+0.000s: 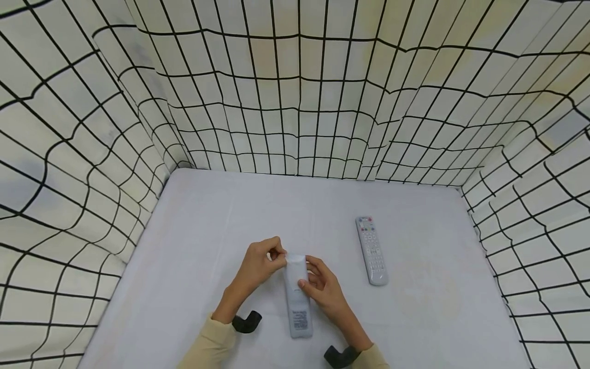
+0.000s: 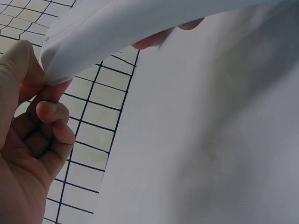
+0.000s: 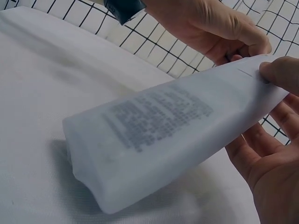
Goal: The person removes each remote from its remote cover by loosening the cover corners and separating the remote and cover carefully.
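Observation:
A remote control in a translucent white sleeve (image 1: pixel 296 300) is held up between both hands, label side toward the head camera. Dark printed text (image 3: pixel 159 114) shows through the sleeve in the right wrist view. My left hand (image 1: pixel 258 264) pinches the upper left corner of the sleeve between thumb and finger. In the left wrist view that hand (image 2: pixel 23 163) has its other fingers curled in. My right hand (image 1: pixel 328 294) grips the upper right side, thumb on the face and fingers behind. The sleeve hides the remote's buttons.
A bare grey remote control (image 1: pixel 371 251) lies face up on the white table (image 1: pixel 428 307), right of the hands. White walls with a black grid (image 1: pixel 286 102) stand at the back and both sides. Black bands (image 1: pixel 247 322) sit at the wrists.

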`<act>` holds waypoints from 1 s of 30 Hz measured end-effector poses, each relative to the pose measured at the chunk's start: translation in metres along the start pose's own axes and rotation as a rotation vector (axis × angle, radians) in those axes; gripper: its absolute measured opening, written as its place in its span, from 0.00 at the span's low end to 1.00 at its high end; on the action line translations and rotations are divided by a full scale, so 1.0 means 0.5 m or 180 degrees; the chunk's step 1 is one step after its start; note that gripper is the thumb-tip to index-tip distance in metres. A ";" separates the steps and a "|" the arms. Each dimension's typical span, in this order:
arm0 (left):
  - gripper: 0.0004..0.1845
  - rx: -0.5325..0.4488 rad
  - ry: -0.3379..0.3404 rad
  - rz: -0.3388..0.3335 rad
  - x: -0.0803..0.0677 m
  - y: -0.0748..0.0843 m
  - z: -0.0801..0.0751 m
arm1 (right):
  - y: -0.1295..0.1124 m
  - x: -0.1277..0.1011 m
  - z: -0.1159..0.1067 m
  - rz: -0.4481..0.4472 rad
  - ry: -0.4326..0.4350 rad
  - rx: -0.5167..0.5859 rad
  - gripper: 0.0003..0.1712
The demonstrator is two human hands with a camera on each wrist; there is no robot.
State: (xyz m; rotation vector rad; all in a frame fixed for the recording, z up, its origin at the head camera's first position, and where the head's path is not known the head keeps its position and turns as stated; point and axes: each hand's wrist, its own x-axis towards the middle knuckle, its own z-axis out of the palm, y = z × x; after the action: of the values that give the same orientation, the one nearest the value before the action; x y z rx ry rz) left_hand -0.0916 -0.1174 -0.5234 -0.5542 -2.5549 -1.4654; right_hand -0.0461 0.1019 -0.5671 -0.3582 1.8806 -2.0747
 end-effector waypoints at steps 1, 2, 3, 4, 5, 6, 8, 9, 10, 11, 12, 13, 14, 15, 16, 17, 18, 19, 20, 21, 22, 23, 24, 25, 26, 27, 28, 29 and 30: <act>0.14 -0.0088 -0.0069 -0.0094 0.000 -0.001 -0.002 | 0.000 0.000 -0.001 0.0006 -0.0022 0.0033 0.35; 0.13 -0.0169 -0.0129 -0.0186 0.001 -0.002 -0.004 | -0.001 0.000 -0.001 0.0004 -0.0044 0.0048 0.35; 0.13 -0.0243 -0.0184 -0.0276 0.001 -0.004 -0.005 | -0.001 -0.001 -0.002 0.0001 -0.0066 0.0060 0.35; 0.12 -0.0321 -0.0234 -0.0361 0.002 -0.006 -0.006 | -0.001 -0.001 -0.002 -0.0001 -0.0084 0.0067 0.35; 0.12 -0.0384 -0.0273 -0.0434 0.004 -0.008 -0.006 | -0.002 0.000 -0.003 0.0004 -0.0097 0.0076 0.35; 0.11 -0.0451 -0.0313 -0.0498 0.005 -0.011 -0.007 | -0.001 0.000 -0.003 0.0013 -0.0109 0.0090 0.35; 0.10 -0.0585 -0.0394 -0.0591 0.008 -0.016 -0.007 | 0.000 -0.001 -0.004 0.0040 -0.0125 0.0112 0.35; 0.10 -0.0656 -0.0442 -0.0618 0.009 -0.020 -0.008 | 0.001 -0.001 -0.005 0.0056 -0.0129 0.0130 0.35; 0.09 -0.0726 -0.0491 -0.0641 0.010 -0.024 -0.008 | 0.002 -0.001 -0.006 0.0076 -0.0135 0.0145 0.35; 0.09 -0.0806 -0.0542 -0.0651 0.011 -0.027 -0.009 | 0.004 -0.002 -0.006 0.0095 -0.0143 0.0160 0.35; 0.08 -0.0892 -0.0597 -0.0647 0.011 -0.030 -0.010 | 0.006 -0.002 -0.007 0.0111 -0.0153 0.0174 0.35; 0.08 -0.0985 -0.0653 -0.0641 0.012 -0.033 -0.012 | 0.007 -0.003 -0.008 0.0126 -0.0163 0.0180 0.35; 0.07 -0.1095 -0.0712 -0.0642 0.012 -0.037 -0.013 | 0.008 -0.003 -0.009 0.0141 -0.0176 0.0189 0.35; 0.07 -0.1198 -0.0770 -0.0636 0.012 -0.040 -0.014 | 0.009 -0.004 -0.010 0.0149 -0.0190 0.0188 0.35; 0.06 -0.1300 -0.0819 -0.0635 0.012 -0.043 -0.015 | 0.009 -0.004 -0.011 0.0158 -0.0202 0.0192 0.35; 0.06 -0.1394 -0.0865 -0.0633 0.013 -0.047 -0.016 | 0.010 -0.005 -0.012 0.0156 -0.0214 0.0194 0.35; 0.05 -0.1484 -0.0907 -0.0633 0.013 -0.051 -0.017 | 0.010 -0.005 -0.013 0.0157 -0.0225 0.0198 0.35; 0.04 -0.1564 -0.0944 -0.0638 0.013 -0.054 -0.017 | 0.009 -0.006 -0.014 0.0154 -0.0242 0.0202 0.35; 0.02 -0.1636 -0.0979 -0.0646 0.012 -0.057 -0.017 | 0.009 -0.006 -0.016 0.0153 -0.0256 0.0209 0.35; 0.01 -0.1703 -0.1009 -0.0650 0.012 -0.060 -0.016 | 0.008 -0.006 -0.017 0.0151 -0.0278 0.0216 0.35; 0.01 -0.1770 -0.1038 -0.0660 0.011 -0.063 -0.015 | 0.008 -0.006 -0.019 0.0150 -0.0302 0.0225 0.35; 0.01 -0.1836 -0.1066 -0.0690 0.010 -0.066 -0.013 | 0.008 -0.005 -0.021 0.0150 -0.0333 0.0233 0.35; 0.02 -0.1911 -0.1094 -0.0728 0.009 -0.067 -0.012 | 0.007 -0.005 -0.022 0.0152 -0.0367 0.0238 0.36; 0.03 -0.1977 -0.1121 -0.0765 0.008 -0.068 -0.009 | 0.007 -0.004 -0.024 0.0150 -0.0400 0.0245 0.36; 0.03 -0.2044 -0.1139 -0.0805 0.007 -0.069 -0.007 | 0.006 -0.004 -0.026 0.0150 -0.0426 0.0252 0.37; 0.03 -0.2100 -0.1152 -0.0839 0.006 -0.070 -0.005 | 0.006 -0.003 -0.029 0.0145 -0.0454 0.0256 0.37; 0.03 -0.2136 -0.1154 -0.0871 0.005 -0.070 -0.004 | 0.006 -0.002 -0.030 0.0146 -0.0465 0.0257 0.37; 0.03 -0.2162 -0.1148 -0.0895 0.005 -0.069 -0.002 | 0.006 -0.002 -0.032 0.0144 -0.0468 0.0260 0.37; 0.04 -0.2175 -0.1136 -0.0903 0.004 -0.070 0.000 | 0.006 -0.002 -0.033 0.0143 -0.0460 0.0259 0.38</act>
State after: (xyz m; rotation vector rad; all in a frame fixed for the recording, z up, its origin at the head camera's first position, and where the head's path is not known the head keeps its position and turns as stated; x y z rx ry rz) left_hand -0.1067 -0.1331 -0.5507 -0.5848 -2.3900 -2.5789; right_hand -0.0514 0.1172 -0.5719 -0.4299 1.7009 -2.0311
